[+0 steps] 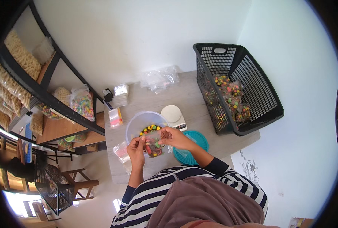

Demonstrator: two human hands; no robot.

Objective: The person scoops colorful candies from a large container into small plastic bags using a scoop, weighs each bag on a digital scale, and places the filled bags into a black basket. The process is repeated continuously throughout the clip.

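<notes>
Between my two hands is a clear plastic bag part-filled with multicoloured candies. My left hand pinches its left upper edge, and my right hand grips the upper right side. Just beyond the bag, a translucent plastic tub holds loose yellow, green and brown candies. A white digital kitchen scale stands behind my right hand with its pan bare. Partly under my right forearm lies a round teal lid with a clear bag on it.
A black perforated plastic basket at the right holds several filled candy bags. Packs of clear bags and loose plastic wrap lie on the grey table. Shelves with bagged snacks stand left; a person sits beyond them.
</notes>
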